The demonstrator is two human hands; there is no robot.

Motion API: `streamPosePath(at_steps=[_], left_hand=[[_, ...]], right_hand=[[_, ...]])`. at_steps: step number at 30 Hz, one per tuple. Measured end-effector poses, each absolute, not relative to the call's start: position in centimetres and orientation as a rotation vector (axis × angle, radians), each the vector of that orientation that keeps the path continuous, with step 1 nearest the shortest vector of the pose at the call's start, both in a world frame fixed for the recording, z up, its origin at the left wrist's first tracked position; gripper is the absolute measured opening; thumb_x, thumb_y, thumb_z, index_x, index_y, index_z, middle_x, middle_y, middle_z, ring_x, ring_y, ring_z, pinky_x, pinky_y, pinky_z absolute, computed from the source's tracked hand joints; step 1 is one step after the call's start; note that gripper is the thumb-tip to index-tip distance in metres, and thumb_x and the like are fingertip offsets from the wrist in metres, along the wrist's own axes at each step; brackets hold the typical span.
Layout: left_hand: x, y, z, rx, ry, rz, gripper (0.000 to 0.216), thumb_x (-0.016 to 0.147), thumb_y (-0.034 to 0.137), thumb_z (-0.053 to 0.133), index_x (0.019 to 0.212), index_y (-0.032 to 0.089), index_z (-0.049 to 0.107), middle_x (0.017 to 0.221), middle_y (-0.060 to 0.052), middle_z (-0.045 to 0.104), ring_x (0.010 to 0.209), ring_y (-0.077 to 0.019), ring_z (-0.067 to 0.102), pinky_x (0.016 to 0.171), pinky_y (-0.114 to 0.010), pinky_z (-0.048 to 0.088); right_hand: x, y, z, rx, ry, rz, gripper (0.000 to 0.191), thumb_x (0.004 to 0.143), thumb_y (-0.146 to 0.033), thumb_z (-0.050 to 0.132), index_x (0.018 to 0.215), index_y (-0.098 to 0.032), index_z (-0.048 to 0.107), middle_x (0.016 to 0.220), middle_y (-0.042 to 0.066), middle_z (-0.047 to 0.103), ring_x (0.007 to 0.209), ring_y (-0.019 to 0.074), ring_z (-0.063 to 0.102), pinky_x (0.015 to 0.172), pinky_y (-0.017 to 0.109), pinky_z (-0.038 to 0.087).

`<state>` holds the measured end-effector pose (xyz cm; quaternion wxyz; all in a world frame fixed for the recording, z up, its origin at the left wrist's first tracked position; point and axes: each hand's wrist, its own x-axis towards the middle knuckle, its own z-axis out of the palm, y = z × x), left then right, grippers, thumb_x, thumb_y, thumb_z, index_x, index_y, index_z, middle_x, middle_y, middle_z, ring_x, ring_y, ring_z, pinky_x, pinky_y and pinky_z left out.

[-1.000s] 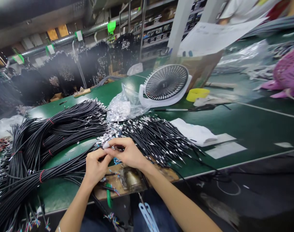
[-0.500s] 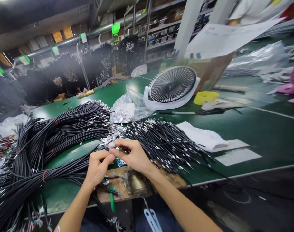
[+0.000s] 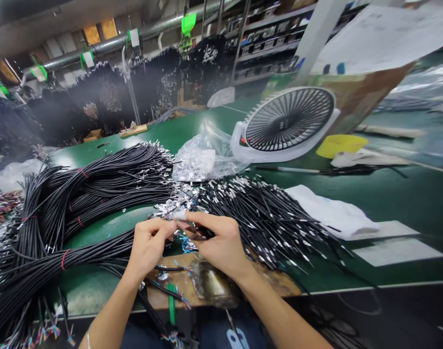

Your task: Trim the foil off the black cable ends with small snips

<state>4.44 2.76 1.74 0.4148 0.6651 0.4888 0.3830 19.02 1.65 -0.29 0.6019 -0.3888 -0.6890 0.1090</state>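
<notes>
My left hand [image 3: 147, 245] and my right hand [image 3: 217, 241] meet over the table's front edge, both pinching the end of one black cable [image 3: 177, 231] with thin coloured wires showing at its tip. A white cap covers my right index fingertip. Just beyond the fingers lies a pile of small silvery metal terminals [image 3: 173, 202]. Below the hands sits a worn wooden board [image 3: 275, 283] with a metal fixture [image 3: 211, 283] on it.
Big bundles of black cables [image 3: 79, 198] tied with red bands fill the left. Loose terminated cables [image 3: 265, 213] fan out to the right. A clear bag of terminals [image 3: 203, 160], a white desk fan [image 3: 287, 121], a yellow bowl [image 3: 339, 144] and a white cloth [image 3: 330, 213] lie on the green table [image 3: 406, 194].
The view has swung right and closer. My hands stay together on the cable end, the fingers shifting slightly on it.
</notes>
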Motion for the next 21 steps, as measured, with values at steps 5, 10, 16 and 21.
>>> streamPosePath(at_steps=[5, 10, 16, 21], left_hand=[[4.4, 2.6, 1.5, 1.734, 1.297, 1.101, 0.035, 0.079, 0.032, 0.05, 0.048, 0.015, 0.05, 0.053, 0.001, 0.045, 0.055, -0.0105, 0.042, 0.053, -0.023, 0.033], [3.4, 2.3, 1.9, 1.901, 1.235, 1.01, 0.033, 0.086, 0.032, 0.049, 0.064, 0.015, 0.066, 0.063, -0.001, 0.057, 0.061, -0.0121, 0.05, 0.058, -0.023, 0.038], [2.5, 2.2, 1.6, 1.874, 1.119, 1.268, 0.011, 0.078, 0.024, 0.064, 0.076, 0.018, 0.073, 0.067, -0.001, 0.064, 0.06, -0.0111, 0.055, 0.053, -0.02, 0.041], [2.9, 2.0, 1.2, 1.888, 1.113, 1.501, 0.004, 0.076, 0.02, 0.068, 0.077, 0.02, 0.071, 0.064, 0.001, 0.059, 0.057, -0.0093, 0.051, 0.051, -0.019, 0.04]], right_hand=[[19.1, 1.2, -0.1, -0.856, -1.637, 0.177, 0.026, 0.073, -0.005, 0.052, 0.083, -0.02, 0.071, 0.075, 0.003, 0.074, 0.061, 0.0146, 0.069, 0.059, 0.024, 0.057], [18.9, 1.1, 0.1, -0.884, -1.646, 0.093, 0.02, 0.076, -0.006, 0.054, 0.082, -0.018, 0.069, 0.072, 0.005, 0.072, 0.061, 0.0139, 0.067, 0.057, 0.022, 0.054], [18.8, 1.2, 0.3, -0.997, -1.483, 0.292, 0.012, 0.079, -0.015, 0.058, 0.085, -0.02, 0.067, 0.074, 0.002, 0.07, 0.064, 0.0141, 0.065, 0.059, 0.024, 0.053], [18.7, 1.1, 0.6, -1.027, -1.462, 0.427, 0.01, 0.077, -0.023, 0.062, 0.085, -0.018, 0.066, 0.069, 0.002, 0.066, 0.058, 0.0138, 0.06, 0.053, 0.025, 0.05]])
